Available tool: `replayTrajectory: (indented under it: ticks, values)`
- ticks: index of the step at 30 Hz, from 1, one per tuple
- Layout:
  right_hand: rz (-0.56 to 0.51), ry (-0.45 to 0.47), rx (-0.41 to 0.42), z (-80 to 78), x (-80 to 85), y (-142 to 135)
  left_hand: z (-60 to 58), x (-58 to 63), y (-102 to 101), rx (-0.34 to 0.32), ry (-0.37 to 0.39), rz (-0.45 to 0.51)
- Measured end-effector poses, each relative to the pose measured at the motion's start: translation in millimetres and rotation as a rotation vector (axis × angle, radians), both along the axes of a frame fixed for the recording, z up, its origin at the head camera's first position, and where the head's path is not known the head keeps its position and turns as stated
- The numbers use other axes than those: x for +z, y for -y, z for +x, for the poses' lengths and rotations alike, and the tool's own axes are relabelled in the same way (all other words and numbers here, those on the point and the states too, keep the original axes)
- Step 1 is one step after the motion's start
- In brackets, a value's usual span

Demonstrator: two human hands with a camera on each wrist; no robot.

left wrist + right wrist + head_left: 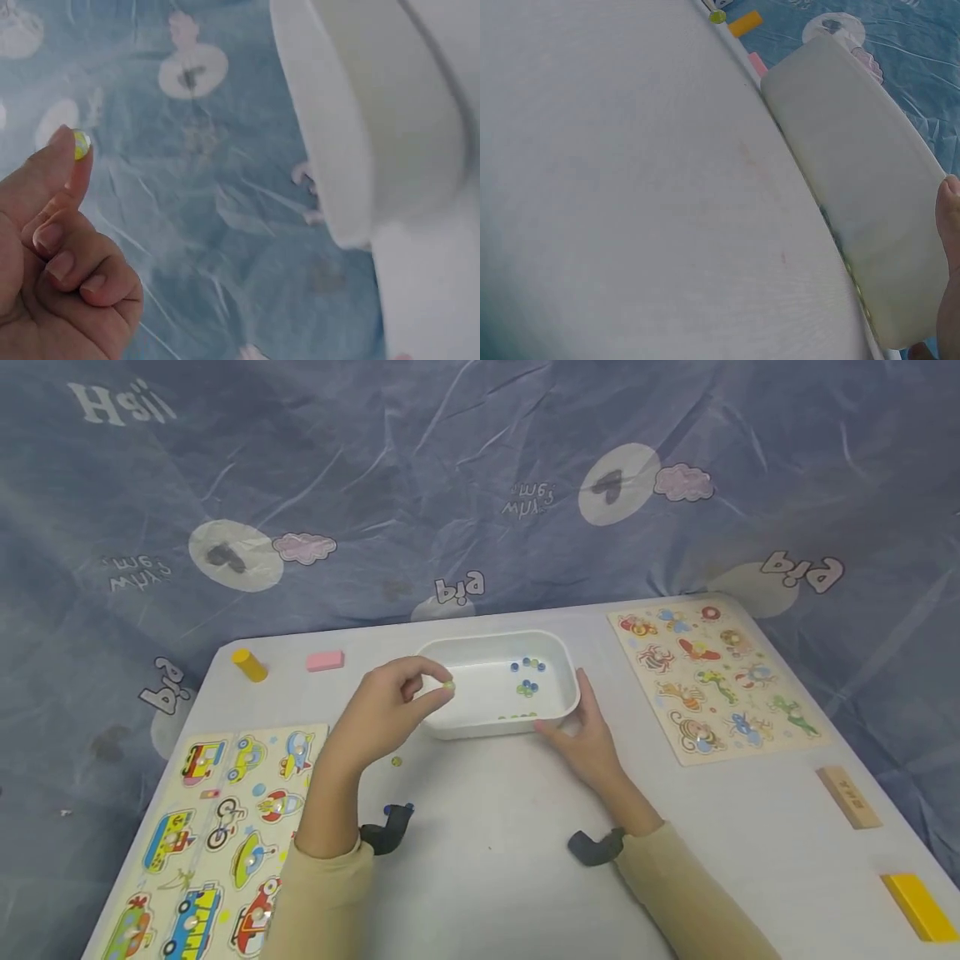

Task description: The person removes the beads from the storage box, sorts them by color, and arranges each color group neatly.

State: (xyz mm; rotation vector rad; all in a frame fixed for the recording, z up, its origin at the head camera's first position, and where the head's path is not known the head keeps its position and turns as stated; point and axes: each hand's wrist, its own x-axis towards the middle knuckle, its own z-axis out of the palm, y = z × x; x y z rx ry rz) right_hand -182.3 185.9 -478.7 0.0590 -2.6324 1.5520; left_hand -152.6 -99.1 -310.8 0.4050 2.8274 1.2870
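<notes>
Between thumb and index finger, my left hand (382, 710) pinches a yellow-green glass marble (81, 145), held up over the left end of a white rectangular tub (487, 727). The other fingers of that hand are curled in the left wrist view. At the tub's near right corner my right hand (588, 747) grips the rim, thumb on the front and fingers along the side. Inside the tub, several blue and green marbles (528, 687) lie toward the right, some in a row at the near wall. A single green marble (397, 762) sits on the table beside the left wrist.
Left on the white table (495, 877) lies a vehicle puzzle board (225, 852); an insect and animal puzzle board (720, 685) lies right. A yellow cylinder (249, 666) and pink block (325, 661) stand back left. A wooden block (849, 797) and yellow block (920, 907) edge the right side.
</notes>
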Motion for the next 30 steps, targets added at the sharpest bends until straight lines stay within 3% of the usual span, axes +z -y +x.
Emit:
replayTrajectory:
  ticks: [7, 16, 20, 30]
  values:
    - [-0.004, -0.004, -0.003, -0.8, 1.7, -3, 11.4, -43.6, 33, 0.185, 0.130, -0.008]
    - [-0.040, -0.037, 0.009, -1.1, 4.3, -2, 8.3, -93.3, 44, 0.274, 0.334, -0.094]
    - [-0.042, -0.040, 0.016, -1.0, 4.2, -1, 6.5, -103.7, 44, 0.283, 0.356, -0.140]
    - [-0.039, -0.035, 0.028, 0.2, 1.9, 1, 6.8, -111.2, 41, 0.281, 0.361, -0.211]
